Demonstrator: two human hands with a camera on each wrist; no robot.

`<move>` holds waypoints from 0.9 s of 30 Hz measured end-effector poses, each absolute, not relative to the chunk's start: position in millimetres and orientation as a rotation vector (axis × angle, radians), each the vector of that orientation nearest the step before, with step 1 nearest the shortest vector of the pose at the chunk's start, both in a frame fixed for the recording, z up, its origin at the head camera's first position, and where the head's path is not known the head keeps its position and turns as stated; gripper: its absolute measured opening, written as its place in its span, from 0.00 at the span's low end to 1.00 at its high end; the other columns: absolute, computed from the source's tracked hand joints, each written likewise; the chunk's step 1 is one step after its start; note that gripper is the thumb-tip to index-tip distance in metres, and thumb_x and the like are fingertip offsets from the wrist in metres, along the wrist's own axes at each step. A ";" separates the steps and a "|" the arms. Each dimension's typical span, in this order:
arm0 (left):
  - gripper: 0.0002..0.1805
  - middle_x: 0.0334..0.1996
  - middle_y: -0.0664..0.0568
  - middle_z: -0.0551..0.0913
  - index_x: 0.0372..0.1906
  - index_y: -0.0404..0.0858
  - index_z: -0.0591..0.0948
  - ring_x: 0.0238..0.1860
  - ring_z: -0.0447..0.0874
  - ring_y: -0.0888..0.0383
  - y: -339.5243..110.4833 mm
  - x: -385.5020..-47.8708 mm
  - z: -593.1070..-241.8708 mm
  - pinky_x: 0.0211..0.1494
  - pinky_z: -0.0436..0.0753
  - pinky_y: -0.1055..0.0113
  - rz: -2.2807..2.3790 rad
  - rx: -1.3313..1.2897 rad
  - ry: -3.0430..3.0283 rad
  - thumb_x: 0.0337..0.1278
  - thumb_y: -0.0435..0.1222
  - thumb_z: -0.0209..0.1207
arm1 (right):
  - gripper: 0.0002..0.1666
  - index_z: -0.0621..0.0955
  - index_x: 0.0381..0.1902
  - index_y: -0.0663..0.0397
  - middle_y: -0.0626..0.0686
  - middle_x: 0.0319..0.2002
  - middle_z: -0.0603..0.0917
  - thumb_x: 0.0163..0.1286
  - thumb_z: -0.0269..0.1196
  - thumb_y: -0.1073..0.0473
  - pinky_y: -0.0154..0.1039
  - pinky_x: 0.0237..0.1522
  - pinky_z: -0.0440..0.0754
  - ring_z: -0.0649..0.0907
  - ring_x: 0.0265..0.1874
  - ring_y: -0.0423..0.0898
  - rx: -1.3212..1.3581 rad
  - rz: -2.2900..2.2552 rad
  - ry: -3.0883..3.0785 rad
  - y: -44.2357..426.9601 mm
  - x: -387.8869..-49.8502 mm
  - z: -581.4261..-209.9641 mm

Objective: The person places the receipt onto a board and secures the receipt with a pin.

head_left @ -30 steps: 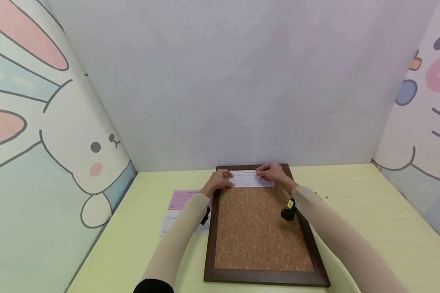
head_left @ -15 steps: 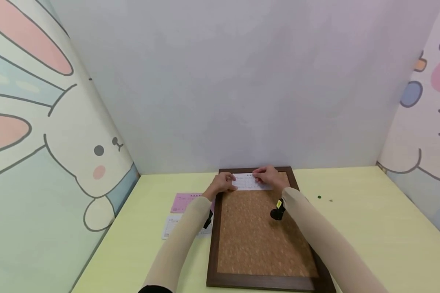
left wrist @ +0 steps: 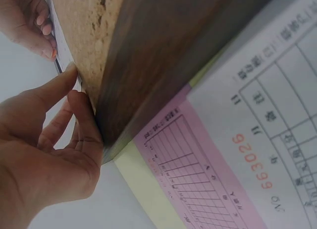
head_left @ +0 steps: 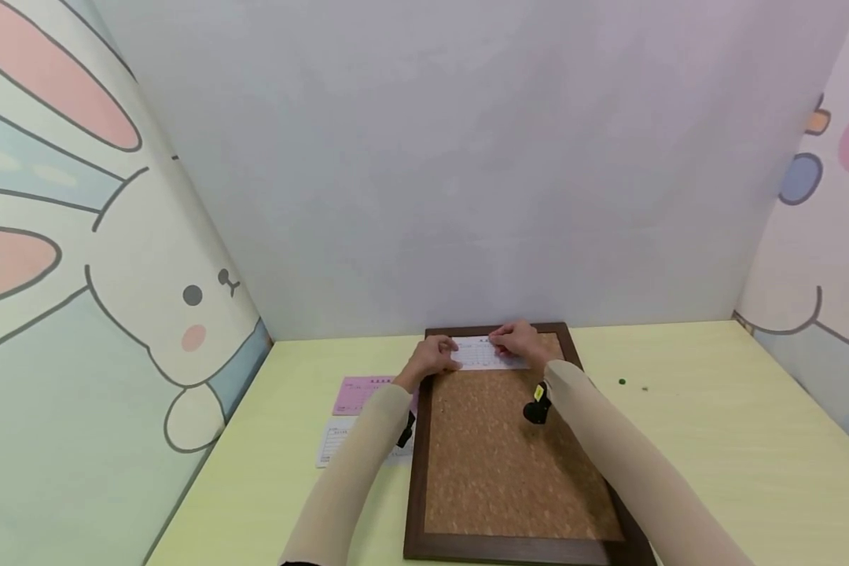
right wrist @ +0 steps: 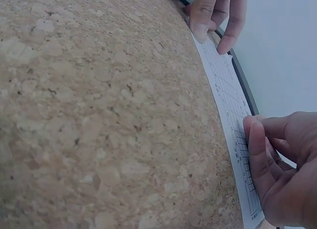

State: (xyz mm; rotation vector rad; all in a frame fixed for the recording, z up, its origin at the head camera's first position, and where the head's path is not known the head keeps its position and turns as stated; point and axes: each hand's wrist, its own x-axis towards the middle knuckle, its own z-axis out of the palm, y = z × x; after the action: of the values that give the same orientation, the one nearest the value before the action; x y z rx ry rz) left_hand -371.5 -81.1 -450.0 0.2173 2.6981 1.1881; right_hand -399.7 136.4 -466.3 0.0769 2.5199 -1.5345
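Note:
A white printed slip [head_left: 472, 355] lies flat across the top of a framed corkboard [head_left: 516, 472]. My left hand [head_left: 435, 356] presses the slip's left end with thumb and fingertips set apart, at the frame's left edge. Near the slip's upper middle, my right hand [head_left: 522, 341] has thumb and index finger closed together against the paper. Between those fingertips, the left wrist view shows a small orange push pin [left wrist: 53, 53], mostly hidden. In the right wrist view, the slip [right wrist: 223, 95] runs along the board's far edge under both hands.
Left of the board lie a pink printed slip [head_left: 357, 393] and a white form [head_left: 336, 440], partly behind my left sleeve. A small green pin [head_left: 622, 381] and another tiny object [head_left: 645, 388] lie on the table to the right. A grey wall [head_left: 495, 196] stands behind.
My right hand has shifted slightly left along the slip, its forearm swinging inward over the board. My left hand keeps its place on the slip. The head view has shifted a little.

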 end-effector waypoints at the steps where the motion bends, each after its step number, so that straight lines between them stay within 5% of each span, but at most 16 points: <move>1: 0.17 0.30 0.53 0.74 0.51 0.32 0.83 0.23 0.72 0.62 -80.7 -371.3 -450.5 0.27 0.73 0.74 1.187 0.221 2.701 0.58 0.32 0.71 | 0.17 0.85 0.51 0.65 0.47 0.27 0.85 0.75 0.63 0.57 0.29 0.29 0.78 0.80 0.25 0.37 0.080 -1.526 2.525 136.4 -399.9 -466.0; 27: 0.17 0.31 0.51 0.76 0.51 0.35 0.83 0.24 0.73 0.62 -82.0 -373.7 -450.1 0.28 0.75 0.74 1.187 0.172 2.668 0.57 0.33 0.72 | 0.18 0.86 0.48 0.65 0.47 0.25 0.84 0.73 0.65 0.54 0.31 0.29 0.74 0.78 0.24 0.40 0.139 -1.429 2.584 134.5 -399.0 -462.7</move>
State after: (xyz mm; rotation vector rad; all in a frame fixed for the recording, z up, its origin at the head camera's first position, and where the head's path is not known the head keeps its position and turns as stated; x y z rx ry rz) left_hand -373.7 -82.0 -450.1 0.1724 2.6681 1.1868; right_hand -399.0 134.5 -462.7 0.1394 2.5842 -1.4292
